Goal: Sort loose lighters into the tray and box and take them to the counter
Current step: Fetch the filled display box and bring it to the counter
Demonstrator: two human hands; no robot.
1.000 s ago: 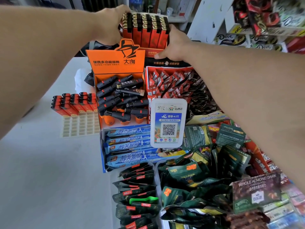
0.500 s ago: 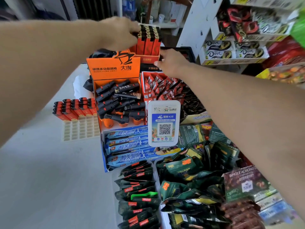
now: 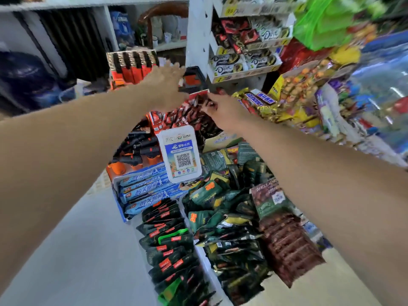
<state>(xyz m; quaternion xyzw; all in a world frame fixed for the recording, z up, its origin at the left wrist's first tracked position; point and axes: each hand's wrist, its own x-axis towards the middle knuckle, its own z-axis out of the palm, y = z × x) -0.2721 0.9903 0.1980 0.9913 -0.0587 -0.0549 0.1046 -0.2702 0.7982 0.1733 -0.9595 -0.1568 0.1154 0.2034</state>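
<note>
Hands apart over counter goods: left hand [image 3: 164, 85] open-fingered beside lighter box [image 3: 132, 66] (blurred), right hand [image 3: 223, 109] loosely curled, grip unclear.

Box of lighters [image 3: 132, 65], red w/ black-gold tops, packed upright in rows, sits at counter's back.

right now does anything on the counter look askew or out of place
Mostly tidy. The black torch lighters lie jumbled at crossing angles in their orange box, unlike the upright red lighters behind. The frame is motion-blurred, so finer damage can't be judged.
</note>
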